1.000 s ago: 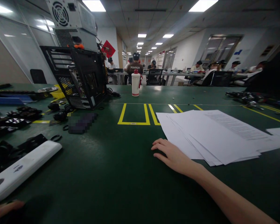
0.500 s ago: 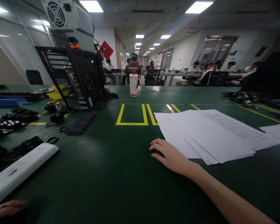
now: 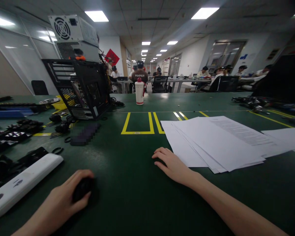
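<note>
My left hand (image 3: 64, 200) is wrapped over a black computer mouse (image 3: 83, 189), low at the left of the green table (image 3: 123, 203); the fingers cover part of it. To its left lies a long white device (image 3: 27, 182) with rounded ends. My right hand (image 3: 170, 164) rests on the table, fingers stretched and slightly bent, with nothing in it. Right beside that hand is a stack of white paper sheets (image 3: 201, 144), fanned a little, one of them printed.
An open black computer case (image 3: 93, 91) stands at the left with a power supply (image 3: 72, 28) on top. A white bottle (image 3: 139, 93) stands farther back. Small black parts (image 3: 22, 126) crowd the left. Yellow tape (image 3: 137, 132) marks the table. Several people sit beyond.
My left hand has come in from the lower left corner, further onto the table, with the mouse in it. My right hand stays by the papers. The view has tilted slightly.
</note>
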Tool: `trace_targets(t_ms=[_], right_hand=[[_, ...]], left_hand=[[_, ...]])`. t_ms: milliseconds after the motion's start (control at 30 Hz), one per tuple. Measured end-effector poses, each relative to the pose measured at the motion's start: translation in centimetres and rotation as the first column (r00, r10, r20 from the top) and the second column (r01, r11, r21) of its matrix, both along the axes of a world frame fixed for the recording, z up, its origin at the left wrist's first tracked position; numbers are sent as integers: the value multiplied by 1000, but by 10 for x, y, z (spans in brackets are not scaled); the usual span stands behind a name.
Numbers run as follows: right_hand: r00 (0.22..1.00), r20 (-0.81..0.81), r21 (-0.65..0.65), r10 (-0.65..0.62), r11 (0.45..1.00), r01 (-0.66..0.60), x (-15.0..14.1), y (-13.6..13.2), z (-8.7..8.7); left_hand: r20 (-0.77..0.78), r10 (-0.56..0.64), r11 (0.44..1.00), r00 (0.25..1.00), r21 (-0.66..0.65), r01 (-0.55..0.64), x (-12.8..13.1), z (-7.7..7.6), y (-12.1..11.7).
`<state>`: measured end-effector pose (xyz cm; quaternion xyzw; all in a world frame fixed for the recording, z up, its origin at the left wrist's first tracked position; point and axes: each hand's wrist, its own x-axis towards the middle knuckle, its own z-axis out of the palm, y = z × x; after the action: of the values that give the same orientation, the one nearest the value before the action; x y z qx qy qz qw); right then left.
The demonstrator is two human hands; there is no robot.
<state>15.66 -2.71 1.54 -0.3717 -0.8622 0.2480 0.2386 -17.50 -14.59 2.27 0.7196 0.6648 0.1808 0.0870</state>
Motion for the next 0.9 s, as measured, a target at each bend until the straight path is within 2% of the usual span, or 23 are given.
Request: trace_targets(t_ms=[67,167,267,367,467,567,733,800,900], right_hand=[[998,-63,-40,-23,999,21,-3,-1,-2],[980,-166,-159,-107,984,81,-8,5,-4],[936,-265,-309,-234,940,148,-11,24,-7],[894,-323,-434,-312,888,153,-13,48,-8],[880,-295,-493,-371,848,192,-15,66,-3],[838,-276,-583,-471,775,243,-16,73,6],[834,-253,-720,-490,672,176,-16,76,18],[823,-259,-733,-505,658,173,-16,77,18],[802,-319,-710,-504,688,150,-15,76,12]], left_hand=[[49,-132,988,990,-79,136,32,4,37],[76,-262,964,962,-35,265,86,6,95],[44,-299,954,953,32,298,133,3,142],[13,-308,947,951,97,306,163,-4,171],[16,-317,943,948,112,313,175,-10,185],[15,-313,941,950,140,308,176,-15,192],[15,-312,942,950,133,307,176,-19,197],[31,-306,945,952,130,299,176,-19,197],[71,-324,938,943,155,310,175,-17,193]])
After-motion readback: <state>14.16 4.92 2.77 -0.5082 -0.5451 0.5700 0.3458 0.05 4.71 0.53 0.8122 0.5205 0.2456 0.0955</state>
